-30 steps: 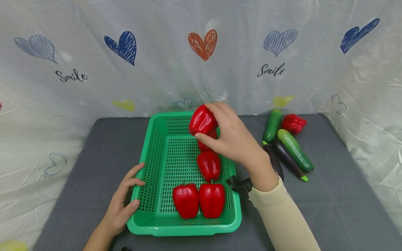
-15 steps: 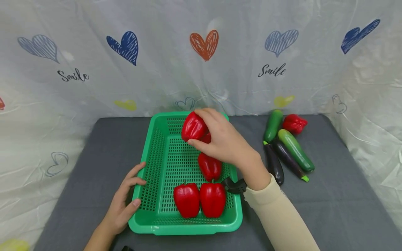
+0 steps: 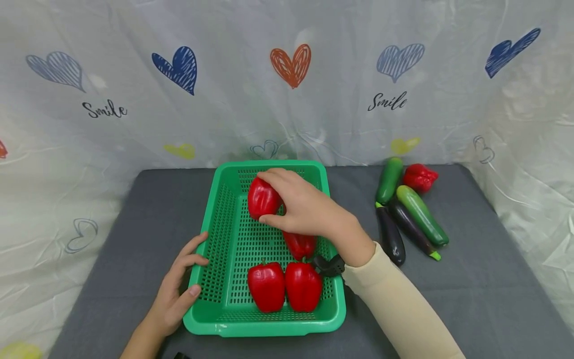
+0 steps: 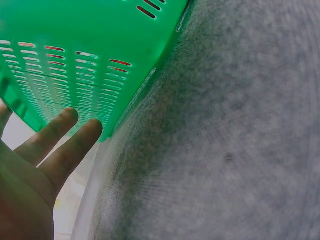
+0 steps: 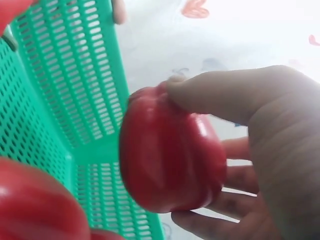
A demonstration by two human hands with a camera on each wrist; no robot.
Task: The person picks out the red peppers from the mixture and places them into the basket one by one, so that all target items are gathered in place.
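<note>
My right hand [image 3: 307, 204] pinches a glossy red bell pepper [image 3: 261, 199] over the far part of a green perforated basket [image 3: 264, 330]. In the right wrist view, the thumb presses one end of this bell pepper [image 5: 160, 155] while the fingers lie along its far side. More red bell peppers rest in the basket: a pair at the near right [image 3: 266, 287], and another [image 3: 299, 245] partly under the right hand. At the basket's left side, my left hand [image 3: 172, 291] touches the rim; the left wrist view shows two straight fingers [image 4: 75, 150] against the perforated outer wall.
To the right of the basket, on the grey cloth [image 3: 471, 299], lie a green zucchini [image 3: 389, 179], a second zucchini [image 3: 421, 214], two dark eggplants [image 3: 391, 237] and one red bell pepper [image 3: 419, 177]. A white curtain [image 3: 233, 119] with printed hearts hangs behind the table.
My right hand has carried its bell pepper left and toward the near side, lower over the basket. The left hand has stayed at the basket's left rim.
</note>
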